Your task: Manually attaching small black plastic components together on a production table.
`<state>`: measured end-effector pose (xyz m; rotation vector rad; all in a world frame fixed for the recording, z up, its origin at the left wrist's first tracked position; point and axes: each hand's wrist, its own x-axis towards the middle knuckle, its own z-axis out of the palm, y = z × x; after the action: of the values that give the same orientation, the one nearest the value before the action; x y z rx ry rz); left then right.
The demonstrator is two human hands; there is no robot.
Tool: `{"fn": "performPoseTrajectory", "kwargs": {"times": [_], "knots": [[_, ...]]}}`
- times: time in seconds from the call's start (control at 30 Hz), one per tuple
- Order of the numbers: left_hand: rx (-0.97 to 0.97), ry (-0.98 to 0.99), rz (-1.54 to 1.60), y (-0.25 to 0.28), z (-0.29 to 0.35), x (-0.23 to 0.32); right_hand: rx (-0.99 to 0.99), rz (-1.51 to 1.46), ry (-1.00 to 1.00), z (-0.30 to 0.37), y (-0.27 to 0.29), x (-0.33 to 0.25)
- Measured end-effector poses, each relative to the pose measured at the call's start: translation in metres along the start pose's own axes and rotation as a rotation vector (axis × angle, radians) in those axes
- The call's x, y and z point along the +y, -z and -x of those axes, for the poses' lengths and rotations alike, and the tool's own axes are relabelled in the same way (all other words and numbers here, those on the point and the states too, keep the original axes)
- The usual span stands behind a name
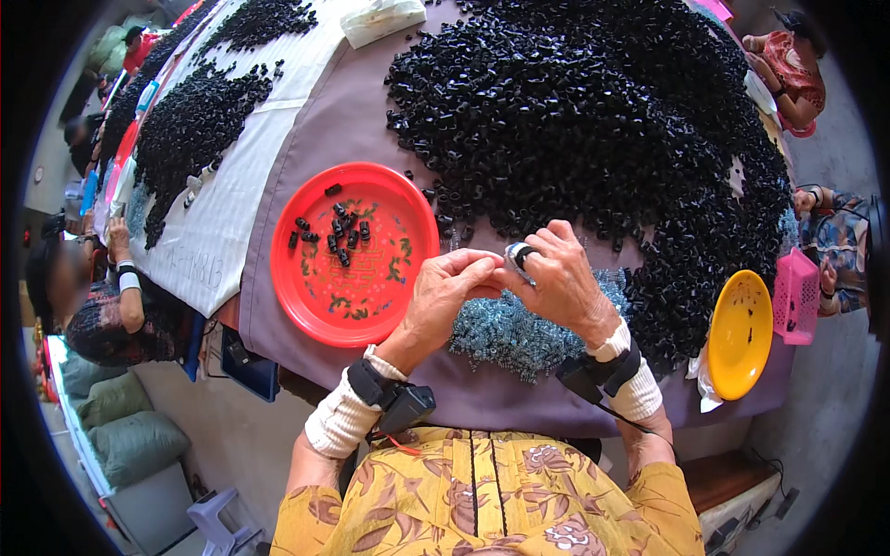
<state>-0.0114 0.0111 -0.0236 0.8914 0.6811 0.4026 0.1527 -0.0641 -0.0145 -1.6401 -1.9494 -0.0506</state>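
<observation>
My left hand and my right hand meet over the near part of the table, thumbs and fingertips pinched together. Whatever lies between the fingertips is too small or hidden to name. A black band and a pale wrap circle a finger of the right hand. Below both hands spreads a heap of small, shiny pale-blue pieces, perhaps fine springs. Just beyond lies a huge pile of small black parts. Left of my left hand, a round red tray with printed decoration carries several black parts.
A yellow plate with a few dark bits and a pink basket stand at the right edge. A purple cloth covers the table. More black parts lie on a white cloth at left. Other people sit around the table.
</observation>
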Motion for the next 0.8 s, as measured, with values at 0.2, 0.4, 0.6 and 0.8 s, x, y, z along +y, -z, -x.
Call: {"fn": "performPoseTrajectory", "kwargs": {"times": [0.2, 0.4, 0.6, 0.8], "knots": [[0.261, -0.264, -0.430, 0.023, -0.003, 0.024, -0.169, -0.001, -0.167, -0.002, -0.007, 0.019], [0.389, -0.685, -1.297, 0.024, -0.046, 0.017, -0.126, -0.053, -0.163, -0.011, -0.015, 0.019], [0.424, -0.626, -1.866, 0.015, -0.068, 0.004, -0.141, -0.048, -0.180, 0.000, -0.013, 0.020], [0.374, -0.687, -1.795, 0.011, -0.074, -0.006, -0.127, -0.051, -0.195, 0.007, -0.011, 0.021]]}}
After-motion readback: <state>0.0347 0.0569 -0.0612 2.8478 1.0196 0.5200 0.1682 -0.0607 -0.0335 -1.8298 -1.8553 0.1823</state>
